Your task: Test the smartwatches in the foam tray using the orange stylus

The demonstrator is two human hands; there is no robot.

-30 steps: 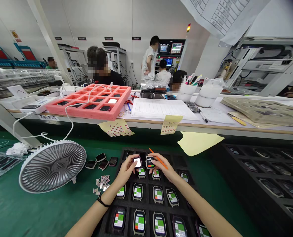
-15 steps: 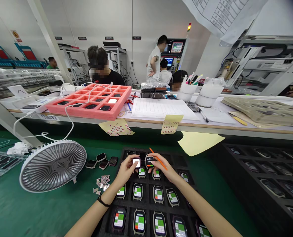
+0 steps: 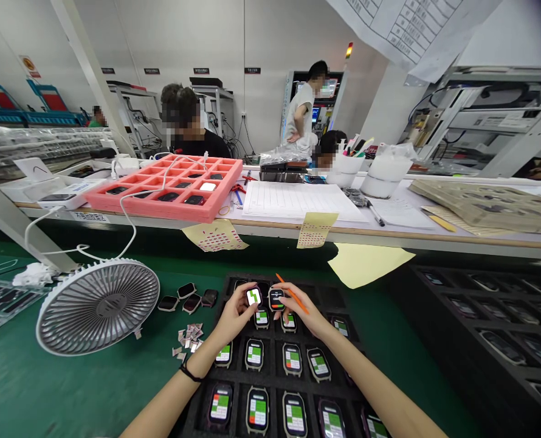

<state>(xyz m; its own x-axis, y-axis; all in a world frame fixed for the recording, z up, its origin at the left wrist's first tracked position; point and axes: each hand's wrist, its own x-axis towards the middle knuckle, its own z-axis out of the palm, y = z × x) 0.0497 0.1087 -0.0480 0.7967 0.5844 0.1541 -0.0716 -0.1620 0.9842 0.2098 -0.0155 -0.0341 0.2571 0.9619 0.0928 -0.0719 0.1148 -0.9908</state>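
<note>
My left hand (image 3: 239, 311) is closed around a dark-rimmed smartwatch case (image 3: 253, 296), whose screen shows white and green patches. My right hand (image 3: 304, 313) grips a second, pale-rimmed smartwatch (image 3: 276, 299) with a dark screen, white text and an orange bar. An orange stick-like tool (image 3: 292, 293), perhaps a pen, is also tucked between the right fingers. Both watches are side by side over a black foam tray (image 3: 270, 378). In its slots lie several lit watches (image 3: 258, 409) with green, white and some red blocks on their screens.
Left of the tray are several loose watches (image 3: 187, 290), small pale pieces (image 3: 191, 336) and a white fan (image 3: 110, 307). Another dark tray (image 3: 493, 340) is at the right. A shelf ahead bears a pink tray (image 3: 179, 210) and papers (image 3: 298, 201). Co-workers are beyond it.
The left watch's screen has gone from mostly white to white with green, and my left thumb has shifted down it. My right hand is nearly still. A standing co-worker has moved right.
</note>
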